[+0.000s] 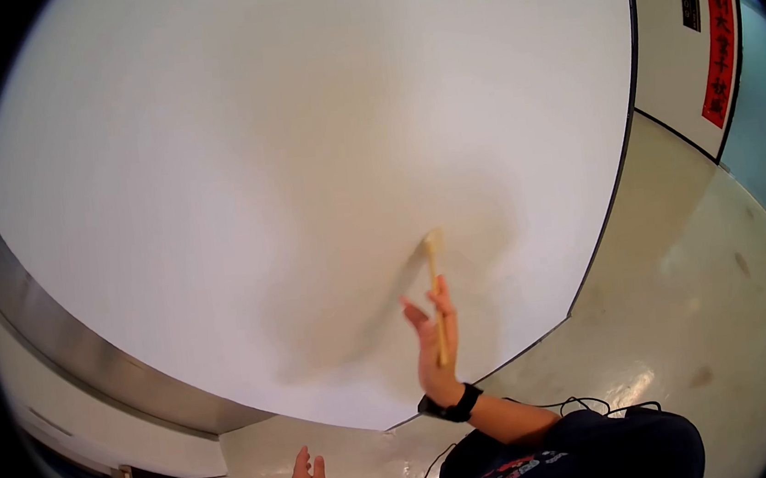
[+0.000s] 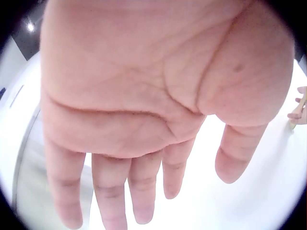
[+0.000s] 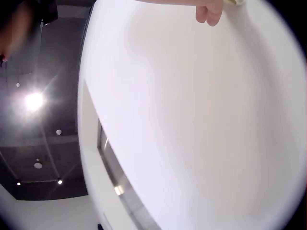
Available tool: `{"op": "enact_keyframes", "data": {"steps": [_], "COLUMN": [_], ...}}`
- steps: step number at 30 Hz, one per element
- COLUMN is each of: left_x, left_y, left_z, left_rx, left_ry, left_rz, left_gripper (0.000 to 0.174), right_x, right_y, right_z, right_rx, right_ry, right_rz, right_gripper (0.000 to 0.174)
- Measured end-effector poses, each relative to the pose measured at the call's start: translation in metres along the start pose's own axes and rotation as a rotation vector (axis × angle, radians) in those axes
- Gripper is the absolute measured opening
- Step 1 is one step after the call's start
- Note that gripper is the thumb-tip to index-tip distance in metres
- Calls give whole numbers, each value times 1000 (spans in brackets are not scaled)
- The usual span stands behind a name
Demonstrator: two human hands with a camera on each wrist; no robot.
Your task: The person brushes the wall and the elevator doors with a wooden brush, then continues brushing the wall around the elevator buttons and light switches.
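I hold a slim wooden-handled brush (image 1: 439,326), or what looks like one, pinched in the fingers of my right hand (image 1: 435,345), its head pointing up the big white panel (image 1: 123,218). The brush lies over the lower part of that panel, nearer the right edge than the left. Its shadow (image 1: 388,305) slants up and closes in on the head (a handy gauge of the gap, though I cannot tell whether the bristles touch).

To work it well, I'd judge that a light, even pressure matters most: let the head meet the surface flat, move from the arm rather than the fingertips, and ease off near the black border. The butt of the handle reaches down towards my palm, so a loose grip could let it swivel.

My left hand (image 2: 144,86) is open and holds nothing, fingers extended, below the panel's lower edge in the head view, well apart from the brush.
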State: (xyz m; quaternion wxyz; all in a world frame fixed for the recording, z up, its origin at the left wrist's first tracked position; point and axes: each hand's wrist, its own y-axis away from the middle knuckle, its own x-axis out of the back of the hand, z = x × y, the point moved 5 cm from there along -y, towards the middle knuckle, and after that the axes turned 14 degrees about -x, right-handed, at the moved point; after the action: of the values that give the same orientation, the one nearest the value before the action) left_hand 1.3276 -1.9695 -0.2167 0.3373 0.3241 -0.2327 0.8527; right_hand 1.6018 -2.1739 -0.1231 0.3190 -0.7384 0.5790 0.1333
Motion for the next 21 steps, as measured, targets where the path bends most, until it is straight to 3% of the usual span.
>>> {"op": "enact_keyframes", "data": {"steps": [6,9,12,15,18,21], "left_x": [6,17,24,22,16,8], "left_y": [6,13,23,27,21,8], "left_z": [-19,-14,-32,-27,-21,-8], "left_rx": [6,108,14,68,137,53], "left_ry": [119,69,8,-69,-96,-89], "left_rz": [89,98,110,67,-28,-55], "left_gripper": [41,42,42,45,46,47], "right_x": [-44,-46,-35,-11,30,68], "right_y": [40,36,29,19,-13,-36], "right_z": [12,16,20,23,9,-13], "right_rx": [-137,-256,-328,-234,-229,-62], "right_ry": [-64,-116,-249,-184,-282,-263], "right_rz": [-387,-446,-338,-244,0,121], "right_gripper": [36,35,33,33,36,38]}}
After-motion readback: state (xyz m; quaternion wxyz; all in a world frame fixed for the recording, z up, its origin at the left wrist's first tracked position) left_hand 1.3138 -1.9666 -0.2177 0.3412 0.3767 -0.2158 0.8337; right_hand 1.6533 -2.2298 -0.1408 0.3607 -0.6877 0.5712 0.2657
